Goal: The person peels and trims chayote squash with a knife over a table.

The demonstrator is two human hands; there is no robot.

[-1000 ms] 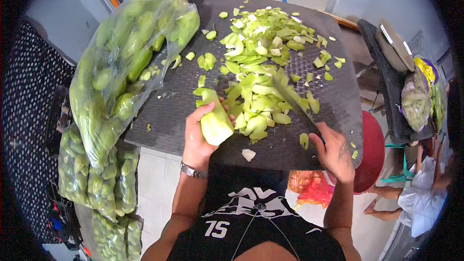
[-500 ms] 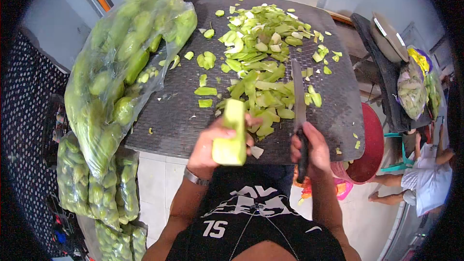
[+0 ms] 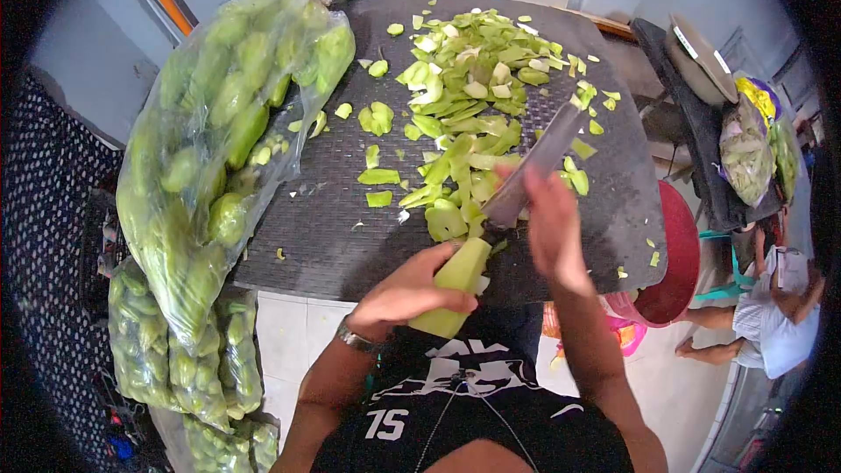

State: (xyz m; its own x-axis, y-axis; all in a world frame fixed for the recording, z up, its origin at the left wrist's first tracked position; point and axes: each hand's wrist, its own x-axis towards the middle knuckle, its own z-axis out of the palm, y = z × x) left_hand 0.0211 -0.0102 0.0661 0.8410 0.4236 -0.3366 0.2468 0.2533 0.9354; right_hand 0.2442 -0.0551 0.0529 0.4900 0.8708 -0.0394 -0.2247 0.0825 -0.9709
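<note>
My left hand (image 3: 419, 291) is wrapped round a peeled pale-green vegetable (image 3: 452, 285), long and flat-sided, held tilted over the near table edge. My right hand (image 3: 552, 223), slightly blurred, is closed on a large knife (image 3: 547, 142) at the lower part of its blade. The blade slants up to the right, and its dark lower end is close to the vegetable's top. Part of the handle is hidden. Beyond both hands lies a heap of green peelings and cut pieces (image 3: 477, 105) on the dark woven-patterned table (image 3: 324, 228).
A clear plastic bag of whole green vegetables (image 3: 197, 136) covers the table's left side. More filled bags (image 3: 188, 359) stand below it. A red tub (image 3: 674, 254) is at the right edge. Farther right are a black side table (image 3: 679, 114) and another person (image 3: 771, 307).
The knife has gone from upright to slanting, its lower end now near the vegetable. My right hand has moved up onto the blade. My left hand has shifted right and lowered with the vegetable.
</note>
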